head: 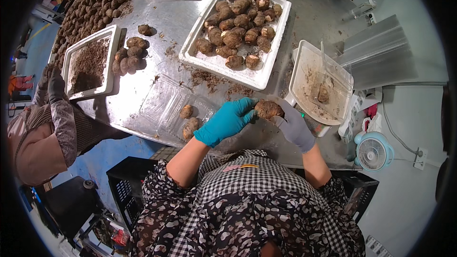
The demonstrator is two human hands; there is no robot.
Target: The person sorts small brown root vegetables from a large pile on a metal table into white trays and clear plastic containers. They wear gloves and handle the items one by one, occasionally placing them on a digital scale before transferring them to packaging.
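Note:
Both gloved hands hold one brown, rough-skinned taro corm above the steel table's front part. My left hand, in a teal glove, grips its left end. On its right side are the fingers of my right hand, in a grey glove. Left of my left hand lies an open clear plastic clamshell, with a small taro and a larger one at its near side. Beyond my hands, a white foam tray carries many taros spread in a loose heap.
At right, a white plastic basin on a scale holds a clear container with one taro piece. Clear plastic containers are stacked behind it. A foam tray of soil, loose taros and a co-worker's gloved hands are at left.

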